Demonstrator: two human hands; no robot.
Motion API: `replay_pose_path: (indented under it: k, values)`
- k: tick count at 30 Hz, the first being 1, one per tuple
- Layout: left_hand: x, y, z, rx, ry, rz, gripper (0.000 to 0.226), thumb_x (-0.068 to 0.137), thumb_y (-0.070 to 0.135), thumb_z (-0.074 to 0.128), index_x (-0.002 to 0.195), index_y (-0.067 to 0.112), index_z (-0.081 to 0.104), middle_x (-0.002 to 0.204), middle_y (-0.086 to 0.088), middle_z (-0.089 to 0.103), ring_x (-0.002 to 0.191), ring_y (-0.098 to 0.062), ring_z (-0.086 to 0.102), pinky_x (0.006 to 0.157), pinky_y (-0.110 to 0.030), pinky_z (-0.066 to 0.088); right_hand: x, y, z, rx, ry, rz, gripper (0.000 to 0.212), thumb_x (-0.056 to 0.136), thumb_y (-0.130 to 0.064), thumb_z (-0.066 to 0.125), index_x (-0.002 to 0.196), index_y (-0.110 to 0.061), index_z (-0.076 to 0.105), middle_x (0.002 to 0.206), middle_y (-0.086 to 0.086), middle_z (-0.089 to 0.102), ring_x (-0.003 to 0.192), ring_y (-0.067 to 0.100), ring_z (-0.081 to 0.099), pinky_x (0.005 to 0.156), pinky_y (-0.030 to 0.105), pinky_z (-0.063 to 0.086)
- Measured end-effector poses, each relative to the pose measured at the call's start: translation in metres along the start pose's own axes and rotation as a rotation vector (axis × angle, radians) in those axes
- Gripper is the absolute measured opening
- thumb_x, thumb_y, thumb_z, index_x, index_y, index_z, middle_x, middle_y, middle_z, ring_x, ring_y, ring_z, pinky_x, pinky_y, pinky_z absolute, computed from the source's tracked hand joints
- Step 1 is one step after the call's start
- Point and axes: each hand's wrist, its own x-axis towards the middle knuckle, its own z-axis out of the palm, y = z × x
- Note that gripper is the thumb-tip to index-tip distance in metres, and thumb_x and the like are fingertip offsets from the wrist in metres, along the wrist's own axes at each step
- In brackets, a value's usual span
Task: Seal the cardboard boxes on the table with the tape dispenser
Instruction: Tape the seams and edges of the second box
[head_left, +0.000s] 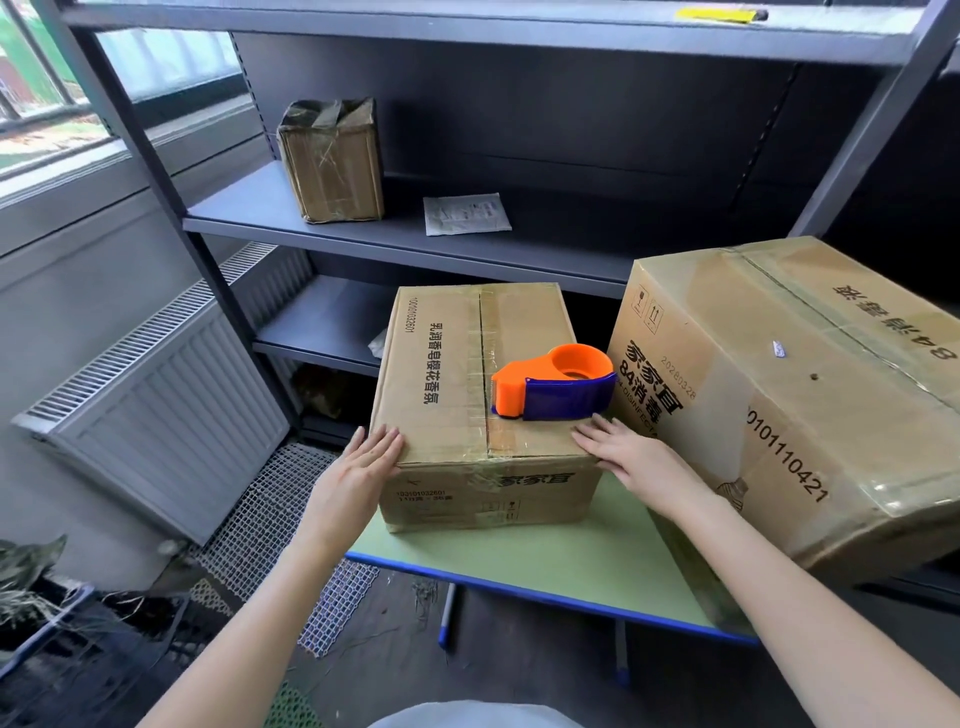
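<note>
A small cardboard box (441, 364) stands on the green table (571, 551), its top flaps closed and crossed by clear tape along the centre seam. An orange and blue tape dispenser (556, 384) lies on the box's top, toward its right side. My left hand (363, 462) lies flat with straight fingers against the box's near left corner. My right hand (623, 452) rests with straight fingers on the near right corner, just in front of the dispenser and not touching it. A larger taped cardboard box (810, 395) sits on the table to the right, tilted.
A grey metal shelf unit (415, 244) stands behind the table, holding a small taped box (332, 161) and a flat white packet (465, 214). A white radiator (156, 415) leans at the left. Mesh mats lie on the floor below.
</note>
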Motion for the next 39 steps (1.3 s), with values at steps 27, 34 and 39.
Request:
replay_pose_path:
  k: [27,34,39]
  values:
    - [0.016,0.065,-0.014,-0.168,0.023,-0.101,0.035,0.082,0.013,0.049,0.11,0.011,0.07,0.114,-0.003,0.068,0.107,-0.02,0.064,0.092,-0.035,0.049,0.044,-0.036,-0.034,-0.253,0.254,0.17,0.053,0.094,-0.021,0.053,0.142,-0.008,0.033,0.143,0.01,0.042,0.136,0.025,0.032,0.118,0.04,0.005]
    - [0.023,0.082,-0.014,-0.174,-0.041,-0.12,0.032,0.089,0.011,0.051,0.117,0.013,0.066,0.119,0.0,0.066,0.113,-0.018,0.059,0.094,-0.029,0.045,0.046,-0.045,-0.043,-0.071,0.183,0.259,0.027,0.094,-0.02,0.054,0.119,-0.012,0.048,0.112,0.008,0.061,0.107,0.029,0.053,0.092,0.039,0.045]
    - [0.041,0.096,-0.014,-0.214,-0.101,-0.167,0.034,0.095,0.018,0.045,0.126,0.017,0.06,0.119,0.002,0.065,0.113,-0.016,0.056,0.091,-0.029,0.045,0.037,-0.053,-0.044,0.013,0.233,0.259,0.024,0.093,-0.024,0.055,0.115,-0.013,0.051,0.112,0.008,0.062,0.106,0.029,0.052,0.088,0.037,0.045]
